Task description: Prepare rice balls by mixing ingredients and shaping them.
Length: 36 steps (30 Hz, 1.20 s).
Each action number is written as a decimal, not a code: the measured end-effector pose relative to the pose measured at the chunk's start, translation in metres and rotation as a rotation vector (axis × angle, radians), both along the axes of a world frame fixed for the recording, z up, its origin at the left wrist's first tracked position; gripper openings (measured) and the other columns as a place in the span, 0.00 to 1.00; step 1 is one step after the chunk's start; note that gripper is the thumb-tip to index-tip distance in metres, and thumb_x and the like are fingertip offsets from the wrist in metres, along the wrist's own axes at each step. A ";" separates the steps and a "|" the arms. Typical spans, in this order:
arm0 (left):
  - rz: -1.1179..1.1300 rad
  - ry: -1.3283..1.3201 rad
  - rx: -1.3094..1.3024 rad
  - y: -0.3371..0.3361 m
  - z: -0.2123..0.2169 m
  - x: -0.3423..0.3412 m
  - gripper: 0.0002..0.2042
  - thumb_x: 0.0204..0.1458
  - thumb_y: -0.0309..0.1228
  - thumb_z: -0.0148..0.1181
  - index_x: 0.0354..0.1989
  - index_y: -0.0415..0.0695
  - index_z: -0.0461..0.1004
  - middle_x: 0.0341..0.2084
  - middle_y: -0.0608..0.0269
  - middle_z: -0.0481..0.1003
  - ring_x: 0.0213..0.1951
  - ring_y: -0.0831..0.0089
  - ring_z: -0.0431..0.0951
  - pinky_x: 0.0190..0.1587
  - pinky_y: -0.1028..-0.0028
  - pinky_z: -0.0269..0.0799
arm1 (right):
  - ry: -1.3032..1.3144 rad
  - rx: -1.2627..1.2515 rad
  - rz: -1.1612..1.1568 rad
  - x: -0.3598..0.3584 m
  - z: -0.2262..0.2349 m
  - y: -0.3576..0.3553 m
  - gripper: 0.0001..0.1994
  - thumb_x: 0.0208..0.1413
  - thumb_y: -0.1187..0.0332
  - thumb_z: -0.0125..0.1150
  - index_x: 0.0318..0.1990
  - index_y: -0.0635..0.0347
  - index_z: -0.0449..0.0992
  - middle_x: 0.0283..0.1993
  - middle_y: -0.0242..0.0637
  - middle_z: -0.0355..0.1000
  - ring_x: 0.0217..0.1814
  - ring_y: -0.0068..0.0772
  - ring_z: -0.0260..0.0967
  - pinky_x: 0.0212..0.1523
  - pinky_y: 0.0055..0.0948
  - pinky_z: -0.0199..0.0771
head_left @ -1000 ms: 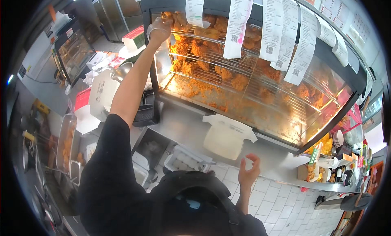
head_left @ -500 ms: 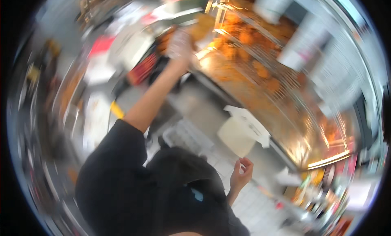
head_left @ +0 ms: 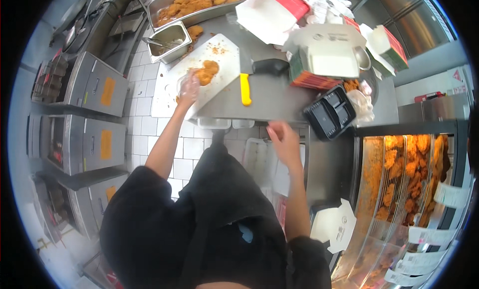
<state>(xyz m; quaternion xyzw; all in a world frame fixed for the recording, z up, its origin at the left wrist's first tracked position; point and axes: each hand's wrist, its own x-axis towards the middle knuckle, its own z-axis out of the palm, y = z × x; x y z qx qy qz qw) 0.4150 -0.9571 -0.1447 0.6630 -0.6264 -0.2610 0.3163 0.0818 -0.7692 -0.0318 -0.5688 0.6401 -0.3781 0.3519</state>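
Note:
My left hand (head_left: 188, 89), in a clear plastic glove, reaches over a white cutting board (head_left: 219, 52). Its fingers are closed at the edge of a golden fried chicken piece (head_left: 207, 72) lying there. Crumbs are scattered on the board. To the board's right is a yellow handle (head_left: 245, 89), with a black handle-like object (head_left: 270, 66) above it. My bare right hand (head_left: 285, 142) hangs at the counter's front edge, loosely curled, fingers and thumb apart, with nothing visible in it. Nearest to it on the right is a black compartment tray (head_left: 330, 112), jutting past the edge.
A metal pan of fried pieces (head_left: 194, 7) and a small metal container (head_left: 169, 41) stand behind the board. Cartons (head_left: 324, 54) crowd the back right. A lit cabinet of fried chicken (head_left: 406, 174) is at right, an open white carton (head_left: 335, 224) beside it. Metal units (head_left: 102, 84) line the left.
The view has swung from the lit cabinet toward the counter. My left hand has gone from fried food near the cartons to the cutting board. The right hand has moved away from the white carton.

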 end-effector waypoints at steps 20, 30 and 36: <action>-0.318 -0.117 -0.283 -0.052 -0.017 -0.001 0.25 0.49 0.42 0.61 0.54 0.47 0.68 0.54 0.54 0.68 0.55 0.56 0.67 0.54 0.55 0.63 | 0.623 0.388 0.235 0.092 -0.011 -0.165 0.16 0.63 0.64 0.47 0.53 0.62 0.60 0.32 0.58 0.73 0.36 0.65 0.71 0.37 0.54 0.68; -0.332 -0.081 -0.344 -0.051 -0.021 -0.002 0.22 0.46 0.41 0.65 0.47 0.43 0.71 0.49 0.58 0.72 0.52 0.60 0.70 0.54 0.60 0.65 | 0.750 0.369 0.610 0.054 -0.065 -0.199 0.17 0.65 0.62 0.46 0.52 0.66 0.58 0.31 0.59 0.72 0.34 0.66 0.70 0.35 0.56 0.68; -0.294 -0.105 -0.285 -0.046 -0.022 -0.004 0.22 0.47 0.42 0.64 0.47 0.44 0.72 0.49 0.59 0.72 0.52 0.61 0.70 0.55 0.60 0.64 | 0.647 0.367 0.728 0.072 -0.020 -0.252 0.24 0.65 0.60 0.47 0.58 0.70 0.53 0.30 0.63 0.72 0.32 0.66 0.70 0.32 0.56 0.67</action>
